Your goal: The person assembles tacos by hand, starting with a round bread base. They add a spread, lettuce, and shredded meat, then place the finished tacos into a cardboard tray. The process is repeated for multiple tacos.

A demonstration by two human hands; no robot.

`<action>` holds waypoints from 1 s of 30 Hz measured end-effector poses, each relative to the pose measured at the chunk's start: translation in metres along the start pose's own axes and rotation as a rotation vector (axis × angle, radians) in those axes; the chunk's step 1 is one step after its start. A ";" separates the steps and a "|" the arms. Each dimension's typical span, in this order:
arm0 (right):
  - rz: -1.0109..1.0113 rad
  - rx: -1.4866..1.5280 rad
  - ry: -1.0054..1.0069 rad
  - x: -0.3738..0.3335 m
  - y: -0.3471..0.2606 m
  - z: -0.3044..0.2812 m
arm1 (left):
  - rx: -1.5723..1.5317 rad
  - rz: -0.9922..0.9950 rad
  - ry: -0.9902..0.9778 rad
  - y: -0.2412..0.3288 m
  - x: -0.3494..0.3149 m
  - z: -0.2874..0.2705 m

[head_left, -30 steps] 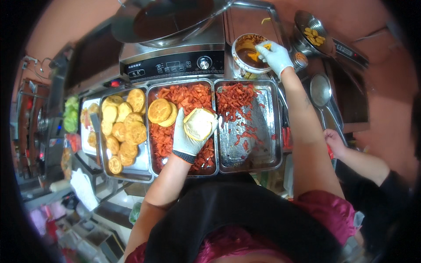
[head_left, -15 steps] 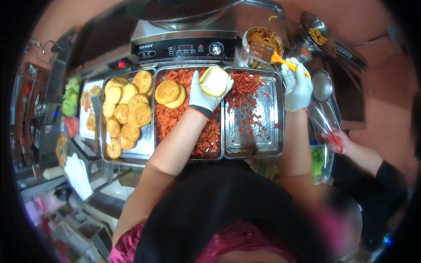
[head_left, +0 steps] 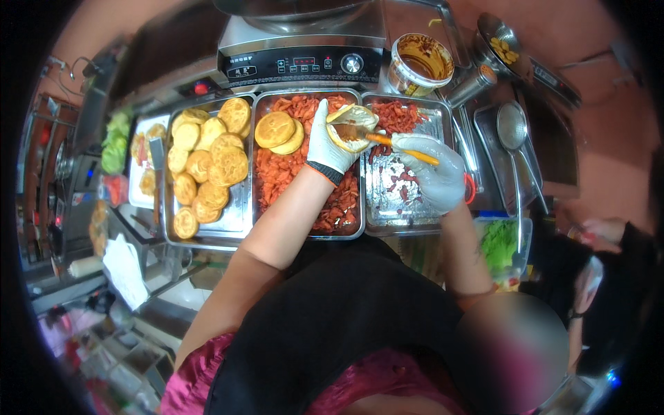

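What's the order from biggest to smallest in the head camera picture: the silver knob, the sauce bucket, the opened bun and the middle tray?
1. Middle tray
2. Sauce bucket
3. Opened bun, partly covered, so only what shows
4. Silver knob

Both gloved hands [head_left: 329, 149] [head_left: 438, 174] curled

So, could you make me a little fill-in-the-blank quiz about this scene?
1. The opened bun sits in the ____ hand.
2. The brush has an ____ handle.
3. The gloves are ____.
4. Round buns crowd the ____ of the three metal trays.

Missing words: left; orange; white; leftmost.
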State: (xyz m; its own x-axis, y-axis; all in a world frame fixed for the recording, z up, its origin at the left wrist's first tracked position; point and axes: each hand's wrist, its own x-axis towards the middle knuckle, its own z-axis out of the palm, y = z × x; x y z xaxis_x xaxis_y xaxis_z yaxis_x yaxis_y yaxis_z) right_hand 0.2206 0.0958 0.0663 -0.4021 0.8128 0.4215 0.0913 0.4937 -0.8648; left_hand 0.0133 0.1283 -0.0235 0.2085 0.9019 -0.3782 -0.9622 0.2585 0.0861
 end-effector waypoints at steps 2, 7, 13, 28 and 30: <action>-0.069 -0.031 -0.026 0.000 0.001 0.013 | 0.024 -0.036 -0.009 -0.003 -0.003 0.004; 0.016 -0.038 -0.041 -0.011 0.000 0.010 | -0.049 -0.027 0.068 0.005 -0.012 0.003; -0.023 -0.148 -0.036 -0.009 -0.003 0.028 | -0.033 -0.054 0.048 -0.003 -0.016 0.002; 0.038 -0.078 0.117 -0.004 0.003 0.041 | -0.059 -0.021 0.117 -0.003 -0.024 -0.015; -0.003 -0.130 0.170 0.001 0.016 0.033 | -0.145 -0.047 0.028 -0.001 -0.022 -0.022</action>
State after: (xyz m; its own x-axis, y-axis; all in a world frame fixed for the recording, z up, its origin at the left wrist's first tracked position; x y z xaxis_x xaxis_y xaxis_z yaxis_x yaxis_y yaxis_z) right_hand 0.1913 0.0944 0.0441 -0.2443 0.8462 0.4736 0.2115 0.5232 -0.8256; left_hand 0.0063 0.1010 -0.0356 0.2507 0.8795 -0.4044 -0.9672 0.2455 -0.0657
